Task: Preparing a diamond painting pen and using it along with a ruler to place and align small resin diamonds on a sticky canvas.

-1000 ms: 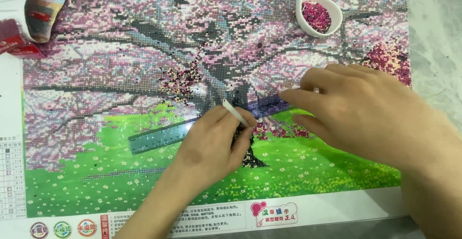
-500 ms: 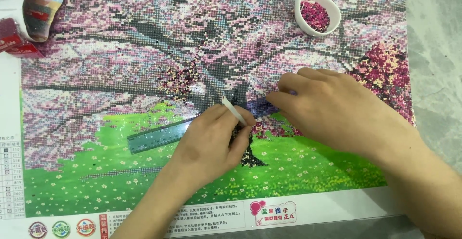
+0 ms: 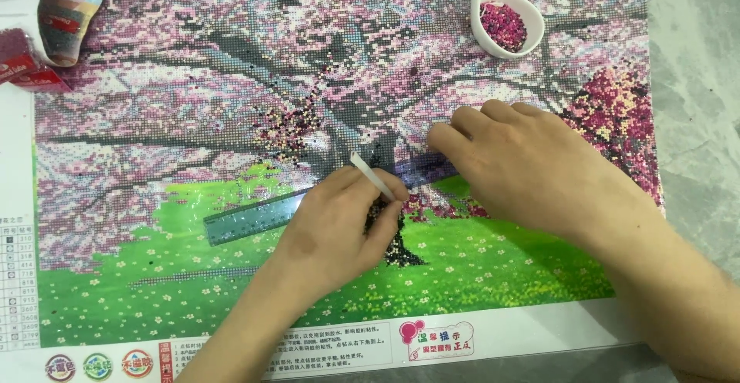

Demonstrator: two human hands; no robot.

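Observation:
A diamond-painting canvas (image 3: 193, 105) of a pink blossom tree over green grass covers the table. My left hand (image 3: 335, 225) grips a white applicator pen (image 3: 372, 176) at the tree trunk, its tip hidden under my fingers. A clear bluish ruler (image 3: 254, 216) lies slanted across the canvas under both hands. My right hand (image 3: 532, 167) rests flat on the ruler's right end, fingertips pressing it down near the trunk.
A white spoon-shaped tray (image 3: 493, 7) of pink beads sits at the top right of the canvas. A striped bead-filled pouch (image 3: 69, 13) and red packets (image 3: 27, 67) lie at the top left. Grey marble surface (image 3: 694, 98) shows at the right.
My right hand has slid left along the ruler toward the trunk. My left hand with the pen stays in place.

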